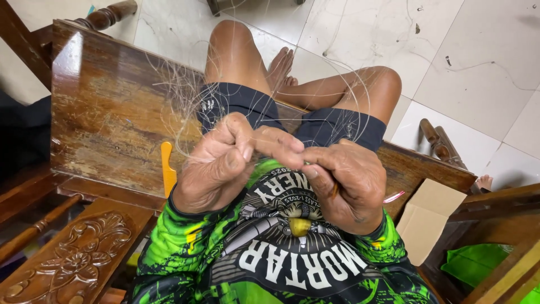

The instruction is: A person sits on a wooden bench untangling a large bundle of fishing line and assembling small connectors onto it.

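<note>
Wooden bench (112,107) holds orange comb (167,169) beside left hand (216,166).

An orange comb (167,168) lies on the dark wooden worktop (107,112). A carved wooden panel (73,262) sits lower left. A cardboard box (424,217) stands on the tiled floor (478,73), near green cloth (478,262).

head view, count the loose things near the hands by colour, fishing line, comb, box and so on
Pale, see-through: 1, the tangle of fishing line pinched by the left hand and right hand
Orange: 1, comb
Brown: 1, cardboard box
Green: 1, cloth
Total: 4
</note>
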